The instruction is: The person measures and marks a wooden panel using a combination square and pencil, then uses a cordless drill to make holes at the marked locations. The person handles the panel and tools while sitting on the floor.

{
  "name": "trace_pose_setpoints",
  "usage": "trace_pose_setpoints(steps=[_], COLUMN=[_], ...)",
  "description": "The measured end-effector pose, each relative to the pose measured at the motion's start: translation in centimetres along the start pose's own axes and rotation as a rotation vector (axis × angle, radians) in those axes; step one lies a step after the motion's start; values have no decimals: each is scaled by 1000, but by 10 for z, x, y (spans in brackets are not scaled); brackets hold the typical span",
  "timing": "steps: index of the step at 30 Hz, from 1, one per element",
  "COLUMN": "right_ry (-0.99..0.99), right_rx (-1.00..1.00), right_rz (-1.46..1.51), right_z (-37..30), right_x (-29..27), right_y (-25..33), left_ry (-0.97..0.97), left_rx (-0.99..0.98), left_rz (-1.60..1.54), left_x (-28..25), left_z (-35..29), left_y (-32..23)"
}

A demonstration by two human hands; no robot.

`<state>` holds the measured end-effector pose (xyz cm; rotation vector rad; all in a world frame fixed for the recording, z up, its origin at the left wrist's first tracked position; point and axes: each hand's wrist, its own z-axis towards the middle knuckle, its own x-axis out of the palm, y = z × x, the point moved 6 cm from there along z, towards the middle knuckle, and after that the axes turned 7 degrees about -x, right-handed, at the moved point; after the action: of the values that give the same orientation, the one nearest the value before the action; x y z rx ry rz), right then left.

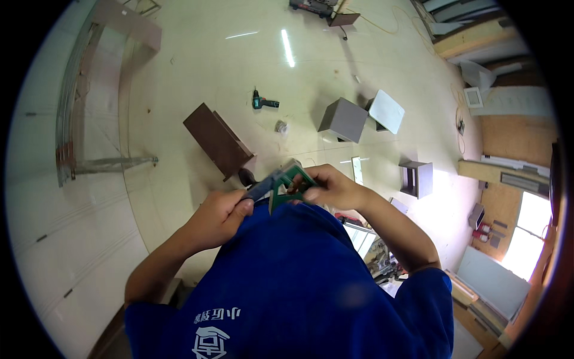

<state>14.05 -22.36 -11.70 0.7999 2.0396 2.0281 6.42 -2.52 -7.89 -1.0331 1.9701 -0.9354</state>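
In front of my chest, both hands hold a green-framed hand tool (pixel 278 196) with a dark grey bar on its left side; its exact kind is unclear. My left hand (pixel 222 216) is closed round the lower left end of the grey bar, thumb on top. My right hand (pixel 333 187) pinches the right side of the green frame, and its fingers show partly through the opening. Just beyond them, a brown panel piece (pixel 218 140) stands on the floor. A cordless drill (pixel 263 102) lies farther off.
A small clear bag (pixel 281 126) lies on the floor. Right of it stand a grey box (pixel 345 118), a white-topped piece (pixel 387 112) and an open grey box (pixel 417 178). Tools (pixel 385 263) lie beside my right arm. A metal frame (pixel 75 149) stands left; boards (pixel 508 134) line the right.
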Motion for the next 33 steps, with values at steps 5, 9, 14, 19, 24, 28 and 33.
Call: trace_pose_setpoints(steps=[5, 9, 14, 19, 24, 28, 33], right_ry=[-67, 121, 478, 375, 501, 639, 450], right_rx=[39, -172, -15, -20, 9, -17, -118], right_rz=[845, 635, 313, 358, 562, 760, 507], right_z=[-1, 17, 29, 32, 24, 13, 13], right_x=[-11, -9, 10, 19, 31, 56, 47], right_y=[-6, 41, 67, 64, 53, 51, 52], left_ry=[112, 208, 499, 497, 429, 568, 469], left_rx=[7, 93, 69, -24, 105, 145, 226], left_rz=[-422, -413, -372, -313, -29, 30, 111], left_x=[-8, -8, -16, -16, -24, -23, -24], left_z=[1, 15, 10, 13, 7, 8, 14], left_y=[-4, -34, -53, -54, -56, -68, -78])
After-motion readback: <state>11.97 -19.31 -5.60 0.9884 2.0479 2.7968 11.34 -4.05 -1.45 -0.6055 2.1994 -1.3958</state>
